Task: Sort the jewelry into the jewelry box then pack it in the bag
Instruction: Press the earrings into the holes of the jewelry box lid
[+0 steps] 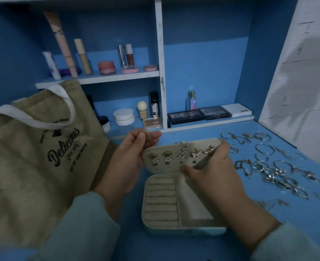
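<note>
Both hands hold the beige earring panel at the centre of the frame: the left hand curls its fingers around the left edge, and the right hand pinches the lower right part with the thumb in front. Several pairs of earrings sit on this panel. Below it, the open jewelry box rests on the blue table. Rings and bracelets lie at the right. A jute bag stands at the left.
</note>
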Demonstrator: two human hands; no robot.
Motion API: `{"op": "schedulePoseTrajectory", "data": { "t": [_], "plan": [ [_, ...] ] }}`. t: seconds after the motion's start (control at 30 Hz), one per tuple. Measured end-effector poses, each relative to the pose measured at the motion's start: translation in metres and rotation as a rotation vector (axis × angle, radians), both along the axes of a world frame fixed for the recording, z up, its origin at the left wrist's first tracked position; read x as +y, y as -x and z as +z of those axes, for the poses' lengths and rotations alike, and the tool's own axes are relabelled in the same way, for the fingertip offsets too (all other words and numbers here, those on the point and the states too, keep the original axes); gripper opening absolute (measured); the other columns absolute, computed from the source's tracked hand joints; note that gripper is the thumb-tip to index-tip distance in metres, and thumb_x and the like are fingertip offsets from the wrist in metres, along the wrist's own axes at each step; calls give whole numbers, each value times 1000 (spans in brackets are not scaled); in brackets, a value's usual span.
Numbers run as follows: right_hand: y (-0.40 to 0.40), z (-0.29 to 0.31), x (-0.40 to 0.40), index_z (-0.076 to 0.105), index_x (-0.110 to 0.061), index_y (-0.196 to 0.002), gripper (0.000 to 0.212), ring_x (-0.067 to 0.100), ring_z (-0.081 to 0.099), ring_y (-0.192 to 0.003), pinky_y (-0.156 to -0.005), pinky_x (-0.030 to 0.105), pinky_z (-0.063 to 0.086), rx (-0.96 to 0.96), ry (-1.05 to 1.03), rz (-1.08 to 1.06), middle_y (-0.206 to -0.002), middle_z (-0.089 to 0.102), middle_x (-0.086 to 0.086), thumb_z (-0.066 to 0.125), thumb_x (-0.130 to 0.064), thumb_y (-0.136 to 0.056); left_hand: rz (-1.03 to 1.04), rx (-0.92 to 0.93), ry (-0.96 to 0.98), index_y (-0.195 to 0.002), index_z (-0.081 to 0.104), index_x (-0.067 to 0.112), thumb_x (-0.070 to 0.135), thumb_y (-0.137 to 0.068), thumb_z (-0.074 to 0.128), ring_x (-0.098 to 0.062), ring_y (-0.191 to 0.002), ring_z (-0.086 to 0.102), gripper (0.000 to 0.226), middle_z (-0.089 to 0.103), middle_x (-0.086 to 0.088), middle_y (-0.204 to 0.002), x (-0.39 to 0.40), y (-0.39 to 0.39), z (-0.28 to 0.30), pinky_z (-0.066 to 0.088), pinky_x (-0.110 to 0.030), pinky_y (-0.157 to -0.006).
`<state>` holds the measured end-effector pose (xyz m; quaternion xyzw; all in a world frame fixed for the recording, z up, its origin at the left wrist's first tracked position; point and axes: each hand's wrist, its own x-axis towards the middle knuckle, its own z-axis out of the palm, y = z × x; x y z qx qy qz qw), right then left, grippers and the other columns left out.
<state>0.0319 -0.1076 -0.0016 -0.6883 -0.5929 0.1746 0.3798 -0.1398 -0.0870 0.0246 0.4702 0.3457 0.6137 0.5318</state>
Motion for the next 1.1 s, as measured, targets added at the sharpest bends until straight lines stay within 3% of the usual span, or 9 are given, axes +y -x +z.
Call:
{"op": "schedulePoseTrajectory", "data": {
  "t": [0.23,0.4,0.5,0.77,0.93,1.1],
  "plan": [
    [-4,0,3,16,-23,-128,92,24,53,-108,-86,34,44,-11,-4,11,-116,53,4,79,-45,-65,-119,108,237,-88,55,13,14,-97,39,-9,-73,68,18,73,-1,-81,9,6,14,56,-20,-63],
    [-11,0,16,25,-23,-124,91,16,56,-102,-83,31,47,35,-7,81,-113,54,-3,84,-41,-57,-95,142,303,-90,56,12,15,-97,42,-9,-68,68,16,73,0,-78,10,1,17,55,-20,-57],
    [-13,0,21,29,-22,-125,95,14,56,-101,-85,37,50,49,-31,125,-119,47,-3,87,-39,-51,-88,116,326,-87,56,12,16,-96,42,-9,-67,69,18,73,-1,-78,1,-1,17,55,-20,-56],
    [-15,-4,11,27,-19,-123,90,16,56,-98,-78,34,50,-22,-103,156,-115,47,0,85,-39,-57,-96,134,345,-86,57,12,16,-94,44,-7,-67,68,16,73,1,-77,-13,1,16,54,-17,-55],
    [-14,-3,12,25,-17,-129,91,19,56,-106,-82,32,48,-33,-59,150,-124,49,2,81,-42,-62,-176,361,389,-86,60,13,16,-92,51,-5,-64,66,11,72,3,-75,13,2,26,53,-19,-60],
    [-13,-4,7,28,-20,-121,84,17,59,-100,-79,37,51,-33,-30,106,-117,54,-1,79,-49,-62,-297,763,364,-84,64,15,16,-89,58,1,-52,61,7,68,9,-62,32,-4,35,48,-11,-50]
  ]
}}
